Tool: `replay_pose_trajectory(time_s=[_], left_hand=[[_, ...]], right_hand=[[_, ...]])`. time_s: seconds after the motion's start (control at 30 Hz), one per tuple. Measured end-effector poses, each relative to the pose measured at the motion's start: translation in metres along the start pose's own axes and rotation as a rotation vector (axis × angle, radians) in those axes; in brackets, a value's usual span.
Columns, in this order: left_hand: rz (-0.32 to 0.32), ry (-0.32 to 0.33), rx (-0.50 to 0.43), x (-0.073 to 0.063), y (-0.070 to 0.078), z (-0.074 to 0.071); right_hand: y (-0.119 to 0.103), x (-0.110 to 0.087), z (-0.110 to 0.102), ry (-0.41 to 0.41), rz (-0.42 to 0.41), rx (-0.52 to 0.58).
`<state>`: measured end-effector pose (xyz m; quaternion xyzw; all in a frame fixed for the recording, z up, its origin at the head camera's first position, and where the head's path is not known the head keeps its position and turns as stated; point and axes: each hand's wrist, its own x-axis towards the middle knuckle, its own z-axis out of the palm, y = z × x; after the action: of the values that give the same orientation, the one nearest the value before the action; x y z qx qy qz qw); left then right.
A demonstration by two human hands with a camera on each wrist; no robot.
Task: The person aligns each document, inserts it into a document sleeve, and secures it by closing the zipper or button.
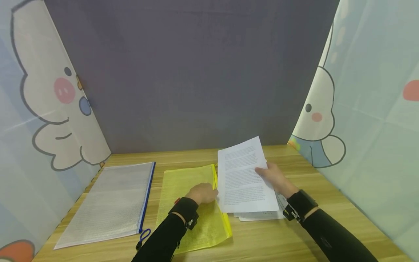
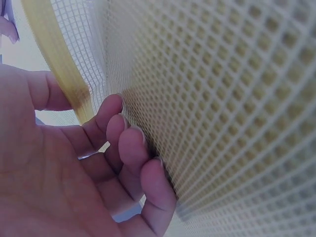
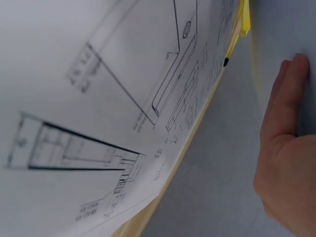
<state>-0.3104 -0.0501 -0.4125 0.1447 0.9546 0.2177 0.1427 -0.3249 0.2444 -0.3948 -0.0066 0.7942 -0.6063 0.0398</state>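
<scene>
A yellow mesh zip pouch (image 1: 186, 225) lies in the middle of the table, its zip side facing right. My left hand (image 1: 203, 193) pinches the upper layer at that side. In the left wrist view the thumb and forefinger of this hand (image 2: 89, 148) meet at the yellow zip band (image 2: 54, 54), and the other fingertips rest against the mesh. My right hand (image 1: 273, 178) holds a printed paper sheet (image 1: 243, 178) by its right edge, thumb on top. This sheet is raised and tilted, its left edge right at the pouch's zip side.
Below the raised sheet lie more papers (image 1: 262, 217); the right wrist view shows line drawings on a paper (image 3: 98, 123). To the left lies a clear mesh pouch (image 1: 111, 203) with a blue zip and cord loop. A grey backdrop (image 1: 196, 72) and printed side curtains (image 1: 376, 127) enclose the table.
</scene>
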Motion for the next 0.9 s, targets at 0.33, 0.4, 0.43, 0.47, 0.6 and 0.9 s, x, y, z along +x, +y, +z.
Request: replay_pose_trajectory(time_s=[0.33,0.4,0.43,0.47,0.6,0.9], left_hand=[[0.019,0.059,0.007,0.007,-0.004,0.003],[0.017,0.060,0.018,0.009,-0.005,0.004],[0.017,0.059,0.021,0.009,-0.005,0.004],[0.016,0.059,0.020,0.009,-0.005,0.004],[0.017,0.059,0.022,0.011,-0.006,0.002],[0.004,0.064,0.010,0.014,-0.007,0.002]], right_hand=[[0.005,-0.010,0.005,-0.083,0.005,0.024],[0.008,-0.012,0.005,-0.098,-0.006,0.027],[0.008,-0.013,0.005,-0.107,-0.012,0.028],[0.009,-0.014,0.005,-0.106,-0.009,0.034],[0.012,-0.016,0.004,-0.116,0.015,0.033],[0.018,-0.016,0.002,-0.138,0.053,0.039]])
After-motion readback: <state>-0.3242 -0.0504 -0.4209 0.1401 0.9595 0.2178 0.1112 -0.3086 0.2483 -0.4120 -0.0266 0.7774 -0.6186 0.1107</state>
